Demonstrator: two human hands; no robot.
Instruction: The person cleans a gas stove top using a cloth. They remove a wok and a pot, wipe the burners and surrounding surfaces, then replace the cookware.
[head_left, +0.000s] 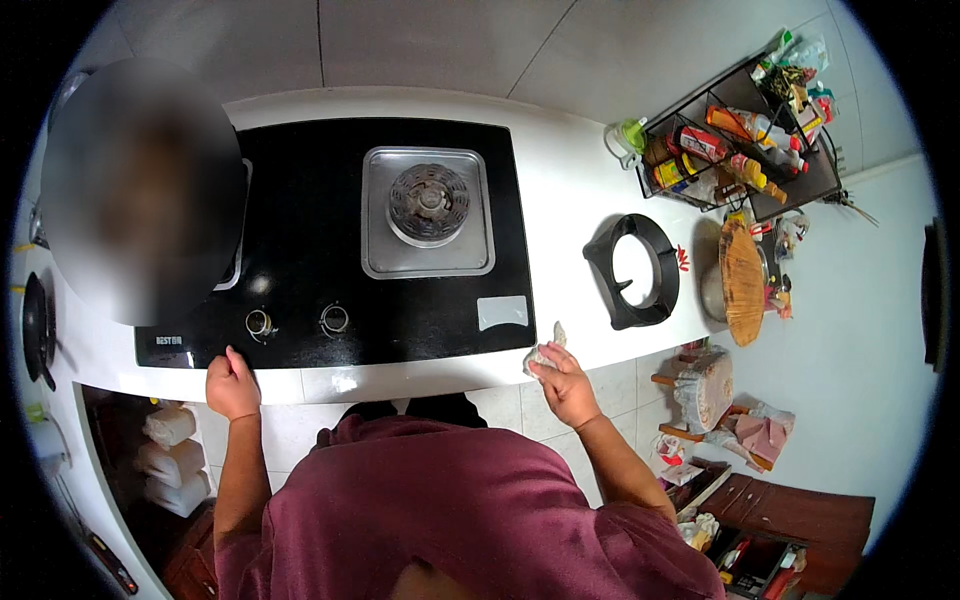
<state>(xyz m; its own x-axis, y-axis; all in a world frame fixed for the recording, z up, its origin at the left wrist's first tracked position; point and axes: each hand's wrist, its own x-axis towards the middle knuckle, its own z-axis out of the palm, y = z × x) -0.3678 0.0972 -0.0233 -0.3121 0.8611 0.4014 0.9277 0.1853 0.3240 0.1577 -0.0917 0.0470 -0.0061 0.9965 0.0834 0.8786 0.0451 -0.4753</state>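
A crumpled pale cloth (541, 358) is in my right hand (566, 382), at the counter's front edge by the right corner of the black glass gas hob (315, 217). My left hand (233, 386) rests at the hob's front edge, fingers curled, with nothing seen in it. Two control knobs, a left knob (259, 322) and a right knob (334, 319), lie beyond it. The right burner (429, 201) is bare in its square metal tray (375, 259). Its black pan support (664, 300) lies on the white counter to the right. A blurred round patch hides the hob's left part.
A black wire rack (697, 112) of bottles and packets stands at the back right, beside a green-lidded jar (626, 141). Near the counter's right end a round wooden board (741, 281) stands on edge. A black pan (35, 330) is at the far left.
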